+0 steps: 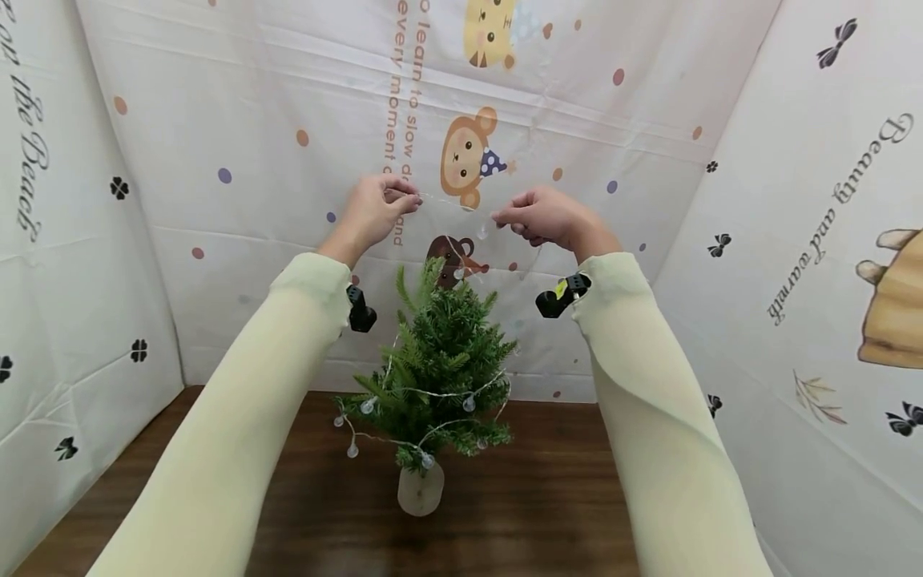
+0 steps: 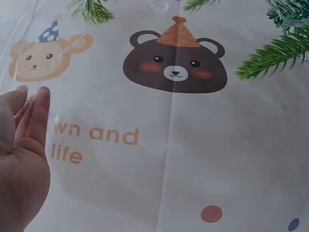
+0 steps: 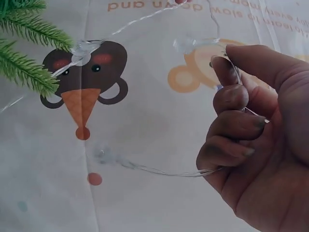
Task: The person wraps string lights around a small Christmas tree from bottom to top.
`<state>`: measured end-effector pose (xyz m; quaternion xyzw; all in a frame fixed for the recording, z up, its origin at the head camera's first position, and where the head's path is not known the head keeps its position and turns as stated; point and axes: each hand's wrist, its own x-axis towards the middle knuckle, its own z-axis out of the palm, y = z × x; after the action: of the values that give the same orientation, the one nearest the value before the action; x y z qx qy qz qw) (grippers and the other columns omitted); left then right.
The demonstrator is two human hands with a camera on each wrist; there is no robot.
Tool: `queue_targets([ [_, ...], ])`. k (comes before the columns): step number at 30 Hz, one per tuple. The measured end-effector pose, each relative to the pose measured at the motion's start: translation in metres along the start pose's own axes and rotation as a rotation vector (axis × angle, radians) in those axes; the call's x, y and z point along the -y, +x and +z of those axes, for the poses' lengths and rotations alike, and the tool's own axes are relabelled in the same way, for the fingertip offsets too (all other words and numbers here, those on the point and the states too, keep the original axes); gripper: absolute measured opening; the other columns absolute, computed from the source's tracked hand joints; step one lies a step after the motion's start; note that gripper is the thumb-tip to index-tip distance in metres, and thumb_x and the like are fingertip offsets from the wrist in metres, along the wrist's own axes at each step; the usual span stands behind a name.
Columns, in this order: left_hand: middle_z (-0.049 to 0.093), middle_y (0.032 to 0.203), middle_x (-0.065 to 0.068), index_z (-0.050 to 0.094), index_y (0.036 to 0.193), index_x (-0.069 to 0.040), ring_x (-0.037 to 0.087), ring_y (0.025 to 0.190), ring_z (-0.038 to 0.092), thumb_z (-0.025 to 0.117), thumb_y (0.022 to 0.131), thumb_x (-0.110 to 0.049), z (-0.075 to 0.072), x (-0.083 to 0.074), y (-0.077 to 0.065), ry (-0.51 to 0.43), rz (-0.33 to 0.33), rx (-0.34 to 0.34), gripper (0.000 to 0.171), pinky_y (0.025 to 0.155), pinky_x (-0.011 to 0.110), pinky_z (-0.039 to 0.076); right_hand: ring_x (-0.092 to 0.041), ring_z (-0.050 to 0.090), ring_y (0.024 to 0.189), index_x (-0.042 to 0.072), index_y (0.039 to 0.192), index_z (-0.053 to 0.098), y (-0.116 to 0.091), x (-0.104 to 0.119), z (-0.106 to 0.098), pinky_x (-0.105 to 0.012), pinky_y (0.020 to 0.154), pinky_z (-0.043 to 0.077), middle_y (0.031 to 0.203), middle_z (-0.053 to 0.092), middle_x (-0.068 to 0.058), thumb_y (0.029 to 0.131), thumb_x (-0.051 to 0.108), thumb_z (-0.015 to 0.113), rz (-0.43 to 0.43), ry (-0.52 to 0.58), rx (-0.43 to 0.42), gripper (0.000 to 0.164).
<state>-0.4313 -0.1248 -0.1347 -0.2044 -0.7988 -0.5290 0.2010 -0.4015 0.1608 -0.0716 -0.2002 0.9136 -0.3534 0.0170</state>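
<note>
A small green artificial Christmas tree [image 1: 454, 344] stands on a pale round base [image 1: 421, 490], wound with a string light [image 1: 447, 394] of thin wire and clear bulbs. Above and behind its top, my left hand [image 1: 371, 212] pinches the wire between thumb and fingertips. My right hand [image 1: 550, 216] grips the string further along, its other fingers curled over the wire in the right wrist view. Between the hands a wire stretch runs nearly level, a clear bulb [image 1: 482, 232] near the right fingertips. Another bulb [image 3: 102, 154] dangles on wire from below the right fingers.
The dark wooden table [image 1: 324, 513] lies under the tree. Pale printed cloth walls [image 1: 252, 264] enclose the back and both sides, the back one close beyond my hands. A black wrist camera [image 1: 562, 295] sits at each cuff.
</note>
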Motion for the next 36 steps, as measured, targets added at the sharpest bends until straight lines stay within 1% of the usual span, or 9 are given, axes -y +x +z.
queue_targets([
  [6,0.073,0.12,0.017,0.069,0.121,0.0,0.03,0.112,0.071,0.062,0.104,-0.018,-0.002,0.008,-0.01,0.157,-0.002,0.06,0.026,0.097,0.041,0.056,-0.014,0.041,0.056,0.007,0.098,0.071,-0.005,-0.007,-0.003,-0.028,0.059,0.039,0.062,0.049,0.002,0.101,0.039,0.066,0.013,0.039,0.021,0.033],
  [13,0.074,0.116,0.02,0.068,0.121,0.003,0.035,0.109,0.072,0.06,0.105,-0.018,-0.006,0.038,-0.027,0.095,-0.016,0.054,0.027,0.1,0.046,0.055,-0.016,0.043,0.057,0.005,0.091,0.069,-0.01,-0.01,0.002,-0.029,0.059,0.042,0.062,0.049,0.0,0.102,0.035,0.065,-0.017,0.125,0.074,0.032],
  [16,0.076,0.114,0.016,0.069,0.121,-0.001,0.031,0.106,0.074,0.06,0.105,-0.023,-0.009,0.049,-0.037,0.096,-0.032,0.043,0.028,0.073,0.038,0.059,-0.017,0.042,0.058,0.004,0.091,0.068,-0.013,-0.008,0.006,-0.03,0.059,0.041,0.062,0.047,-0.001,0.103,0.032,0.064,-0.062,0.153,0.083,0.031],
  [19,0.078,0.111,0.013,0.069,0.12,-0.002,0.027,0.102,0.076,0.061,0.105,-0.026,-0.01,0.058,-0.046,0.091,-0.024,0.049,0.029,0.063,0.027,0.054,-0.018,0.041,0.058,0.003,0.092,0.067,-0.016,-0.004,0.012,-0.03,0.06,0.041,0.061,0.046,-0.001,0.105,0.03,0.06,-0.13,0.186,0.083,0.031],
  [20,0.077,0.11,0.014,0.069,0.12,-0.001,0.027,0.101,0.076,0.061,0.105,-0.025,-0.01,0.06,-0.05,0.072,-0.015,0.052,0.029,0.062,0.026,0.054,-0.018,0.041,0.058,0.003,0.093,0.067,-0.017,-0.002,0.014,-0.031,0.06,0.04,0.061,0.045,-0.001,0.106,0.03,0.059,-0.155,0.205,0.083,0.032],
  [22,0.077,0.111,0.018,0.068,0.119,0.001,0.027,0.099,0.076,0.061,0.104,-0.022,-0.009,0.065,-0.055,0.017,0.012,0.057,0.028,0.078,0.025,0.059,-0.018,0.038,0.057,0.002,0.094,0.067,-0.018,0.002,0.018,-0.031,0.059,0.039,0.062,0.044,-0.001,0.107,0.03,0.057,-0.2,0.26,0.086,0.032],
  [25,0.075,0.112,0.02,0.066,0.117,0.002,0.02,0.092,0.077,0.06,0.105,-0.018,-0.007,0.071,-0.063,-0.084,0.041,0.051,0.024,0.091,0.034,0.06,-0.018,0.035,0.057,0.002,0.094,0.066,-0.02,0.012,0.027,-0.031,0.057,0.035,0.062,0.042,-0.001,0.108,0.029,0.055,-0.264,0.349,0.092,0.032],
  [31,0.076,0.105,0.007,0.063,0.116,0.003,0.013,0.087,0.075,0.059,0.105,-0.015,-0.006,0.078,-0.078,-0.253,0.089,0.031,0.021,0.087,0.033,0.061,-0.016,0.033,0.056,0.001,0.098,0.067,-0.034,0.036,0.045,-0.03,0.055,0.032,0.064,0.043,-0.002,0.108,0.025,0.055,-0.338,0.43,0.109,0.029],
  [36,0.076,0.103,0.001,0.062,0.115,0.005,0.015,0.089,0.074,0.062,0.103,-0.01,-0.007,0.079,-0.09,-0.38,0.128,0.03,0.019,0.084,0.03,0.062,-0.017,0.037,0.054,0.001,0.098,0.068,-0.049,0.049,0.057,-0.03,0.054,0.036,0.065,0.046,-0.003,0.108,0.022,0.055,-0.406,0.358,0.143,0.027],
])
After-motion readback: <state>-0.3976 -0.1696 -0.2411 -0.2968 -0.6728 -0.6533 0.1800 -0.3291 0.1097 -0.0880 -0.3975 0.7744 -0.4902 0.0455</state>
